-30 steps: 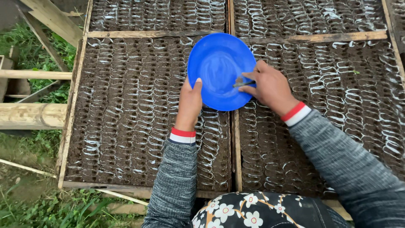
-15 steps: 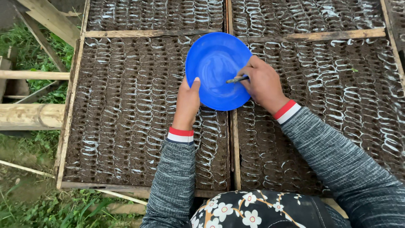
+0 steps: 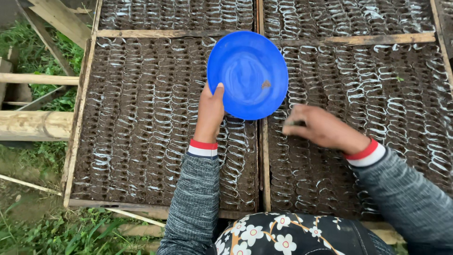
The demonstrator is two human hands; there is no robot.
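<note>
- The left hand (image 3: 210, 111) grips the near-left rim of a blue dish (image 3: 247, 74), thumb on the inside, fingers hidden beneath it.
- The dish is held tilted above the seam where two wooden-framed trays meet, its hollow facing the camera.
- A small brown clump (image 3: 266, 84) lies inside the dish, right of its middle.
- The right hand (image 3: 321, 128) is just near and right of the dish, clear of its rim, over the right tray (image 3: 358, 179).
- Its fingers are drawn together and point left; something small and dark seems to be pinched at the tips, but blur hides what it is.
- The left tray (image 3: 141, 132) and the right tray are both filled with rows of small soil-packed cells with pale plastic edges.
- A wooden slat (image 3: 155, 33) crosses the far end of the left tray; more cells of the same kind lie beyond it.
- Both arms wear grey knit sleeves with red and white cuffs (image 3: 204, 147).
- Dark cloth with white flowers (image 3: 283, 236) shows at the near edge, between the arms.
- Bamboo poles (image 3: 33, 123) and grass (image 3: 56, 231) lie left of the trays.
</note>
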